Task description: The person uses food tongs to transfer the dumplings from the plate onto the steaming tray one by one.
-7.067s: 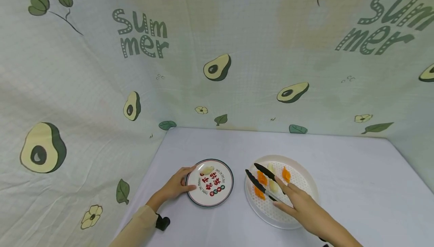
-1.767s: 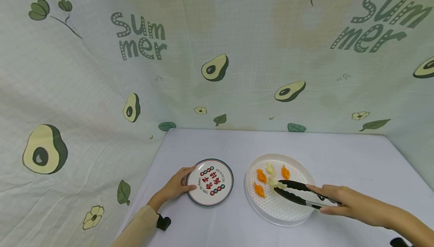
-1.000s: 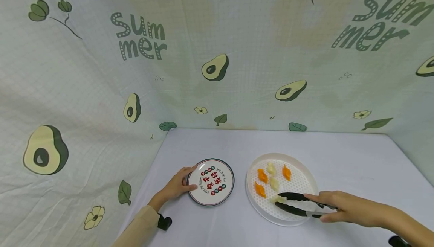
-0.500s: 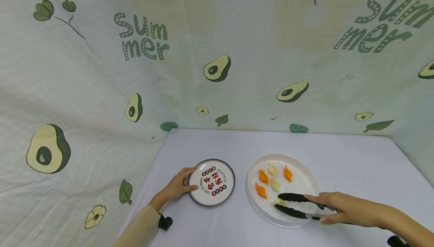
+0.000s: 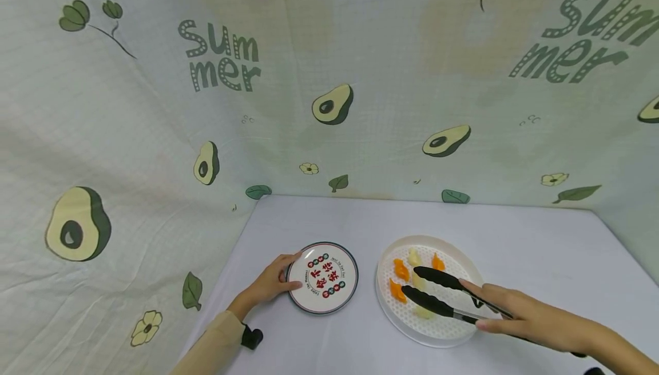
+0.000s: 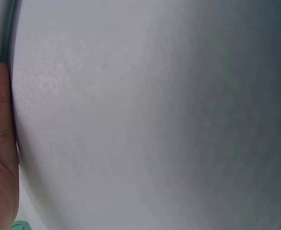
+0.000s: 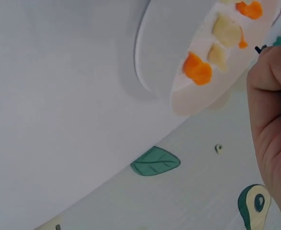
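In the head view, my left hand (image 5: 270, 279) holds the near-left rim of a small white plate (image 5: 307, 300) with red characters and a dark rim, thumb on top. Only part of that hand (image 6: 1, 139) shows in the left wrist view. Black-tipped tongs (image 5: 437, 305) are in my right hand (image 5: 535, 315), their arms apart over a round white tray (image 5: 453, 329) with a dimpled surface. On it lie three orange dumpling-like pieces (image 5: 401, 270) and three pale yellow ones (image 5: 424, 312). One tong tip overlaps the front-left orange piece; the other partly covers the middle pale one.
Both dishes stand on a white table (image 5: 355, 335), the tray to the right of the plate with a gap between. A cloth (image 5: 381, 152) printed with avocados and leaves hangs behind and to the left.
Earlier a pale piece lay on the small plate; the tongs then held it at the tray. It now lies at the tray's front, let go, and the tongs have moved back and left.
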Motion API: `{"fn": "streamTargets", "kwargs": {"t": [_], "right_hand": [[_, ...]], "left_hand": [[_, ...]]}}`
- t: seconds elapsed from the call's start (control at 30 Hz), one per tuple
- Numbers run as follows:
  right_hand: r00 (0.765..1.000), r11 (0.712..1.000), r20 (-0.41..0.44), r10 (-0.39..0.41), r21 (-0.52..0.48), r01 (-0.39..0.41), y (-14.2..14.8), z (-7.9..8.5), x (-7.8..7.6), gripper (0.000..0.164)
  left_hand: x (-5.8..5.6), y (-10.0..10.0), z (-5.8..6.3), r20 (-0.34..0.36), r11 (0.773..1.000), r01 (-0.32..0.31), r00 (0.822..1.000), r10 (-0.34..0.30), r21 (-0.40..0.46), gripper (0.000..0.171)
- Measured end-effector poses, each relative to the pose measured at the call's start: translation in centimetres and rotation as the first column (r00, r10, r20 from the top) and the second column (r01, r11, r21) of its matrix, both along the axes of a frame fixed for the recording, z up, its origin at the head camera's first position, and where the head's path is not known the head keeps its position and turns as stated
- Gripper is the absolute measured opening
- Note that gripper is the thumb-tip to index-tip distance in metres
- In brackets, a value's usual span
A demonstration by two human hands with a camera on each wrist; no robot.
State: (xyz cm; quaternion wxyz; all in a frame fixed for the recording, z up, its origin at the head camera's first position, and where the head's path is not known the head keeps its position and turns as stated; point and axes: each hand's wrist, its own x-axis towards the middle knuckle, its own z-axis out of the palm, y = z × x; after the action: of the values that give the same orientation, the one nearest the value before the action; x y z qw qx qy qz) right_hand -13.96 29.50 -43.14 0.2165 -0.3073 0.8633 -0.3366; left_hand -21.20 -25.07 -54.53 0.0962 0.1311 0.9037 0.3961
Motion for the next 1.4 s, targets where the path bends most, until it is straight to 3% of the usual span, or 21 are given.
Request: {"fn": "streamTargets", "kwargs": {"t": [0.17,0.3,0.4,0.57,0.83,1.0,1.4], "right_hand": [[0.992,0.998,-0.110,-0.062,0.016,0.065,-1.9,0.2,0.8,0.068],[0.935,0.974,-0.302,-0.184,0.076,0.216,-3.9,0.3,1.8,0.075],[0.897,0.952,-0.359,-0.258,0.062,0.299,-5.4,0.4,2.5,0.080],[0.873,0.937,-0.372,-0.315,0.022,0.348,-7.9,0.3,3.1,0.091],[0.878,0.927,-0.305,-0.368,-0.046,0.372,-12.0,0.3,3.5,0.097],[0.886,0.931,-0.289,-0.362,-0.067,0.358,-14.3,0.1,3.5,0.098],[0.913,0.919,-0.118,-0.392,-0.105,0.381,-20.2,-1.7,3.1,0.100]], "left_hand": [[-0.1,0.0,0.0,0.006,1.000,-0.003,1.000,0.003,0.004,0.078],[0.0,-0.1,-0.1,0.000,1.000,0.002,1.000,-0.002,0.003,0.078],[0.0,-0.1,-0.1,-0.009,1.000,0.007,1.000,-0.007,0.005,0.078],[0.1,-0.1,-0.1,-0.017,1.000,0.012,1.000,-0.012,0.017,0.077],[0.1,0.0,0.1,-0.016,1.000,0.011,1.000,-0.011,0.007,0.078],[0.2,0.0,0.0,-0.014,1.000,0.012,1.000,-0.012,0.013,0.078],[0.1,-0.1,-0.1,-0.035,1.000,0.015,0.999,-0.014,0.010,0.078]]}}
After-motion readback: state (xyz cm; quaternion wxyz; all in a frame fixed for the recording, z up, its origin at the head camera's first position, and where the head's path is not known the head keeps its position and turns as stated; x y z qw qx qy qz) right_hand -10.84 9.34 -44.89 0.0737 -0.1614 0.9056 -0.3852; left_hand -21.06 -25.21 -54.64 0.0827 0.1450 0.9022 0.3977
